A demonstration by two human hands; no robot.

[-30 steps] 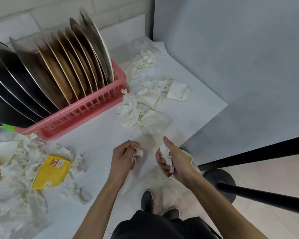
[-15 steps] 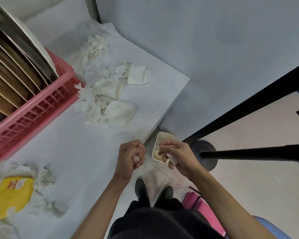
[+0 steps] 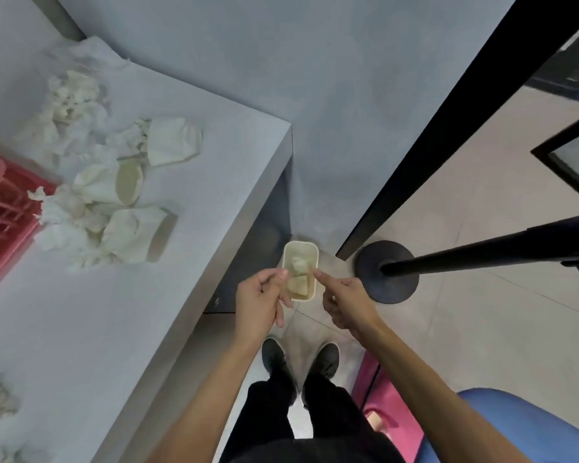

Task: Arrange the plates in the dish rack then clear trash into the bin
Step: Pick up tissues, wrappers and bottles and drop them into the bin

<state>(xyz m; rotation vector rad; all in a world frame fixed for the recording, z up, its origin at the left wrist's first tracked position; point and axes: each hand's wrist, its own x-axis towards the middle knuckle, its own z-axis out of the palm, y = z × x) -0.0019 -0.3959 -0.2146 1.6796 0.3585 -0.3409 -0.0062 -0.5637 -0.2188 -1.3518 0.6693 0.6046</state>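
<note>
Trash already lay in the small bin [image 3: 300,262] on the floor, just off the counter [image 3: 147,295] corner. Both hands hovered over the bin: left hand [image 3: 263,302] loosely spread, empty; right hand [image 3: 345,302] open, forefinger extended. Crumpled tissues [image 3: 67,225] and paper cups [image 3: 137,235] remained on the counter near the bin; such a narrow opening could let light scraps miss.

arms [image 3: 415,379]: bare | trousers [image 3: 281,412]: black | shoes [image 3: 273,357]: black
</note>
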